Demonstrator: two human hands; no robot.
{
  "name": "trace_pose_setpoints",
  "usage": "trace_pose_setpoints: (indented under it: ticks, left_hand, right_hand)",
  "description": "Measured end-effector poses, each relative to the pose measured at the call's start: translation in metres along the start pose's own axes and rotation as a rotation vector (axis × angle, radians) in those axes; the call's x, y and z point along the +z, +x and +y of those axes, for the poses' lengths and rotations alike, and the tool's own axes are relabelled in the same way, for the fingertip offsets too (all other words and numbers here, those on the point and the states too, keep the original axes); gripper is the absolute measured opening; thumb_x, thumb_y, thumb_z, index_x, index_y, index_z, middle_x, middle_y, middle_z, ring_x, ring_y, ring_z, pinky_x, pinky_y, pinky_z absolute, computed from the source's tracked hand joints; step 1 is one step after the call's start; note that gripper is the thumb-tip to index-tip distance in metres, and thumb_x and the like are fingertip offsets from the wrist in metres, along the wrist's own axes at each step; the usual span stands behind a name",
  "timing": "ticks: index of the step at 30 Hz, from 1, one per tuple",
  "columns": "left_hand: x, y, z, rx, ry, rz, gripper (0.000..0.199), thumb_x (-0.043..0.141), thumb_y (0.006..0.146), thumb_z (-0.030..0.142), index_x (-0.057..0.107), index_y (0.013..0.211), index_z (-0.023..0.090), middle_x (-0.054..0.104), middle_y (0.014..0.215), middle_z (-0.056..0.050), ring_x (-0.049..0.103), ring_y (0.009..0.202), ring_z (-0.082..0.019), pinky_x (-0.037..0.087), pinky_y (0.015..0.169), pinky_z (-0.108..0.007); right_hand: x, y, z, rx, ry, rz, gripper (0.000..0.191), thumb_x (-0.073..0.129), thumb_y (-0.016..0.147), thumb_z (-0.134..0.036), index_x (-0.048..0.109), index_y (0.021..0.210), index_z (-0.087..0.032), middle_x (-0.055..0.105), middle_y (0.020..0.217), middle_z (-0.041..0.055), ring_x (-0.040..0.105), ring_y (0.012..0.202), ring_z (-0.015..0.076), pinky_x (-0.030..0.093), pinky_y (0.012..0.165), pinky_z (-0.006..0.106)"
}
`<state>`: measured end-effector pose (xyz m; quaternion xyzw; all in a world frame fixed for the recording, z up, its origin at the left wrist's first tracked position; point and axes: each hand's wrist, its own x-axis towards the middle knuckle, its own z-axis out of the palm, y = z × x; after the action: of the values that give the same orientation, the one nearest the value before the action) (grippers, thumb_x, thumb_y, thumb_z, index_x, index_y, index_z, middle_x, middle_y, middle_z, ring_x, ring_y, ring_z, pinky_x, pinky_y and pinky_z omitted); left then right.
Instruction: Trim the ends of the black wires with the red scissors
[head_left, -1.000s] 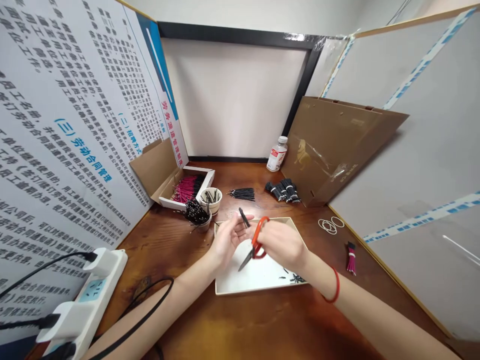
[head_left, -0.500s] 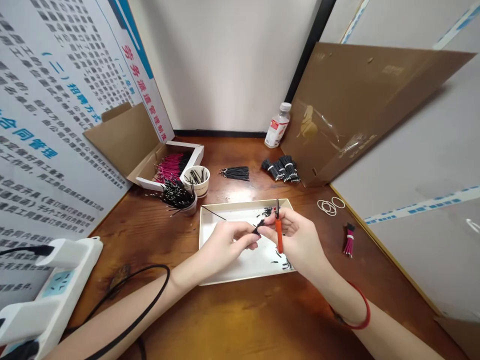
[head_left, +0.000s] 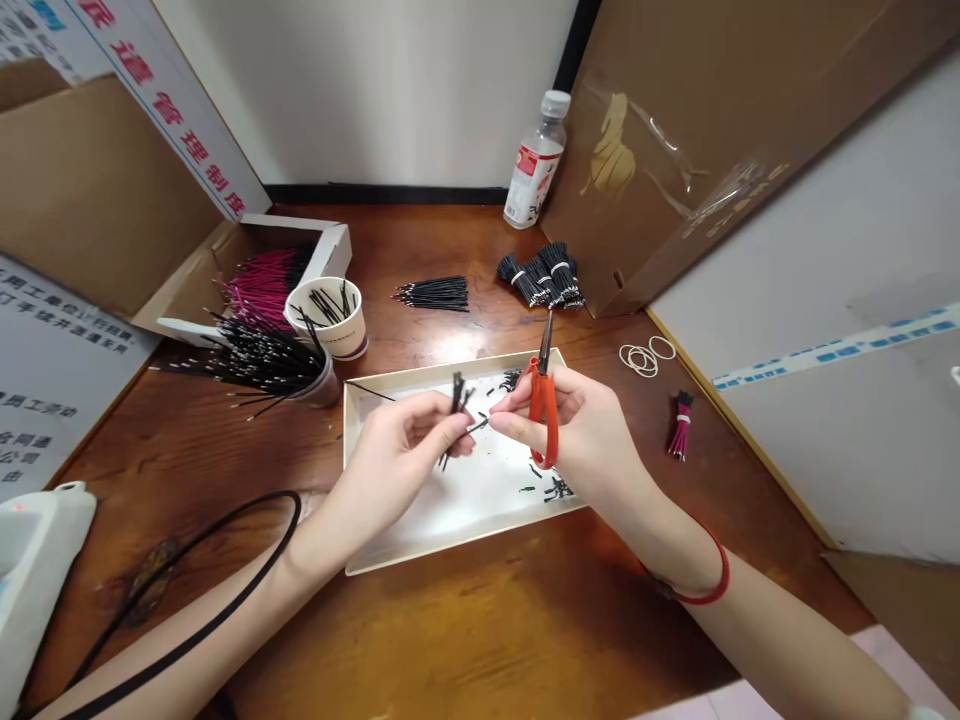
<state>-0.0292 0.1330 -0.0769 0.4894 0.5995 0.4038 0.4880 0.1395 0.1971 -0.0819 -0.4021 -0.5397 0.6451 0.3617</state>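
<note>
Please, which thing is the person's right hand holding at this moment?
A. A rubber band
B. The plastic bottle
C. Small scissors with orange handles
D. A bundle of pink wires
C. The right hand grips the orange-handled scissors with the blades pointing up, above the white tray.

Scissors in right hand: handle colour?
The small scissors' handles are orange-red, best seen in the head view, gripped in the right hand.

Bright even light; soft shadows; glare on varnished table [head_left: 454,345]; wide-angle bending at edges; little blur.
</note>
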Motion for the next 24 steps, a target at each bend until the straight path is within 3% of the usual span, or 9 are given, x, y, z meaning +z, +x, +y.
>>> trace_pose_setpoints:
  ticks: [6, 10, 15, 20, 24]
  left_hand:
    - [-0.002, 0.001, -0.002, 0.12, 0.088, 0.202, 0.014, 0.047, 0.092, 0.025, 0.054, 0.083, 0.017, 0.057, 0.075, 0.001, 0.054, 0.071, -0.011, 0.044, 0.067, -0.022]
    - [0.0, -0.003, 0.001, 0.132, 0.22, 0.176, 0.012, 0.064, 0.083, 0.027, 0.064, 0.092, 0.019, 0.063, 0.083, 0.001, 0.052, 0.072, -0.011, 0.041, 0.065, -0.022]
    - [0.0, -0.003, 0.005, 0.109, 0.253, 0.203, 0.006, 0.071, 0.077, 0.024, 0.074, 0.078, 0.019, 0.069, 0.072, 0.0, 0.053, 0.063, -0.011, 0.039, 0.057, -0.023]
    - [-0.002, -0.001, 0.007, 0.101, 0.217, 0.292, 0.007, 0.073, 0.075, 0.023, 0.077, 0.08, 0.019, 0.071, 0.07, 0.0, 0.057, 0.063, -0.012, 0.043, 0.058, -0.023]
    - [-0.002, -0.002, 0.008, 0.118, 0.179, 0.335, 0.004, 0.074, 0.074, 0.021, 0.076, 0.077, 0.02, 0.07, 0.071, 0.001, 0.059, 0.065, -0.012, 0.046, 0.061, -0.022]
  right_hand:
    - [-0.004, 0.003, -0.003, 0.061, -0.069, 0.021, 0.034, 0.09, 0.053, -0.024, 0.061, 0.069, -0.016, 0.066, 0.069, 0.0, 0.062, 0.063, 0.0124, 0.052, 0.057, 0.024]
    - [0.001, 0.006, -0.001, 0.072, -0.039, -0.036, 0.036, 0.09, 0.051, -0.024, 0.06, 0.068, -0.016, 0.063, 0.066, -0.0018, 0.06, 0.062, 0.0114, 0.051, 0.057, 0.023]
    - [0.007, 0.0, 0.0, 0.059, -0.012, -0.068, 0.028, 0.083, 0.065, -0.03, 0.061, 0.076, -0.017, 0.064, 0.077, 0.0011, 0.063, 0.073, 0.0143, 0.053, 0.063, 0.026]
    - [-0.005, -0.019, 0.0, -0.142, -0.274, -0.101, 0.013, 0.061, 0.087, -0.029, 0.06, 0.082, -0.017, 0.062, 0.083, 0.0042, 0.058, 0.074, 0.0138, 0.047, 0.064, 0.027]
    - [-0.012, -0.03, 0.006, -0.31, -0.54, -0.109, 0.013, 0.059, 0.086, -0.017, 0.056, 0.074, -0.016, 0.05, 0.07, 0.0, 0.045, 0.061, 0.0097, 0.037, 0.054, 0.024]
